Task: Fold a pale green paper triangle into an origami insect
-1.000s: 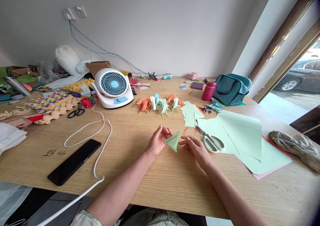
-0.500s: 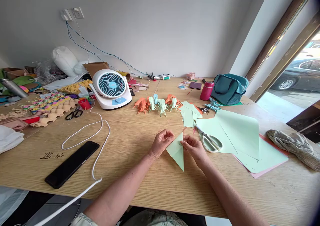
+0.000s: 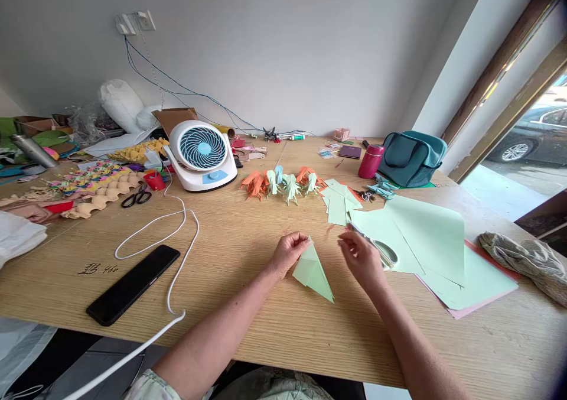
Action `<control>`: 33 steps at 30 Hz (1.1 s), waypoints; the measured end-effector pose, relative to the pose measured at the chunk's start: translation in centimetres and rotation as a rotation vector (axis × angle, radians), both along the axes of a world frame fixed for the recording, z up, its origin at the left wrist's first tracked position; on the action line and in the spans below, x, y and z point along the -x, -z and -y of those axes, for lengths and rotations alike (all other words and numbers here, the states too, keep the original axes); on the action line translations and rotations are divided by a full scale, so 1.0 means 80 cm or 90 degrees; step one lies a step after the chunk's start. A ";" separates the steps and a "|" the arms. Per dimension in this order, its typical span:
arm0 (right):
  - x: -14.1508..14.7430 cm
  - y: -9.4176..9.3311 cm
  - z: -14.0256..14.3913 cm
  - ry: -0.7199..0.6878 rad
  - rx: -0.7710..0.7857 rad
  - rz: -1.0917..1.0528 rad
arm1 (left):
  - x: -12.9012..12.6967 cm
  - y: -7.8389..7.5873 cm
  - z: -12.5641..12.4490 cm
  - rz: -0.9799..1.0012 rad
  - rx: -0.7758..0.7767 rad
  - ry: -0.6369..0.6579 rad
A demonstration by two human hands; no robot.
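My left hand is closed in a pinch on the top corner of a folded light green paper. The paper has a pointed kite-like shape with overlapping layers, and its long tip points down and to the right. My right hand is apart from the paper, to its right, with loosely curled fingers and nothing visible in them. Just behind that hand lie white-handled scissors, partly covered by it. Beyond both hands stand several folded paper figures in green, orange and blue.
Small green paper pieces and large green sheets lie to the right. A white fan, a black phone and a white cable are on the left. A pink flask and a teal bag stand at the back right.
My right hand has let go of the green paper and moved right, toward the scissors. The paper has turned slightly in my left hand, and the view has shifted a little.
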State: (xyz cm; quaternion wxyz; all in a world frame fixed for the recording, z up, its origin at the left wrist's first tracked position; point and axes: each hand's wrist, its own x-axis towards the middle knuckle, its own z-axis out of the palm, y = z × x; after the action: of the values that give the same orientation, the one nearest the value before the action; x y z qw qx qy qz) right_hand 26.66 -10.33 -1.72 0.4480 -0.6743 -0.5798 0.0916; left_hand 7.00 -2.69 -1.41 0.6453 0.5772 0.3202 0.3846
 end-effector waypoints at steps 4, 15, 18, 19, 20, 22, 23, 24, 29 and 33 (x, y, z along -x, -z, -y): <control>-0.057 0.001 0.004 0.218 0.089 0.204 | 0.003 -0.001 -0.003 -0.006 0.045 -0.026; -0.088 0.000 0.010 0.293 0.347 0.288 | 0.007 -0.013 -0.004 0.021 0.135 -0.053; -0.085 -0.002 0.011 0.261 0.390 0.298 | 0.008 -0.012 -0.005 0.037 0.152 -0.054; -0.085 -0.003 0.012 0.255 0.398 0.304 | 0.008 -0.012 -0.006 0.043 0.157 -0.055; -0.084 -0.003 0.013 0.252 0.401 0.308 | 0.008 -0.011 -0.007 0.049 0.161 -0.056; -0.083 -0.004 0.014 0.247 0.392 0.305 | 0.008 -0.010 -0.008 0.059 0.170 -0.056; -0.083 -0.004 0.015 0.246 0.386 0.301 | 0.009 -0.009 -0.009 0.063 0.175 -0.055; -0.083 -0.005 0.015 0.245 0.382 0.297 | 0.009 -0.008 -0.010 0.068 0.179 -0.054; -0.074 -0.014 0.016 0.198 0.310 0.218 | 0.011 -0.001 -0.014 0.105 0.197 -0.047; -0.047 -0.018 0.014 0.018 0.214 -0.051 | 0.011 0.000 -0.015 0.142 0.215 -0.033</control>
State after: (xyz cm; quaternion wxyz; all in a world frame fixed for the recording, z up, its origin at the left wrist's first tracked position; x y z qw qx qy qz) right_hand 30.41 -11.42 -0.25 0.3532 -0.7437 -0.5282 0.2079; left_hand 6.13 -1.48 -1.38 0.7542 0.4059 0.3220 0.4033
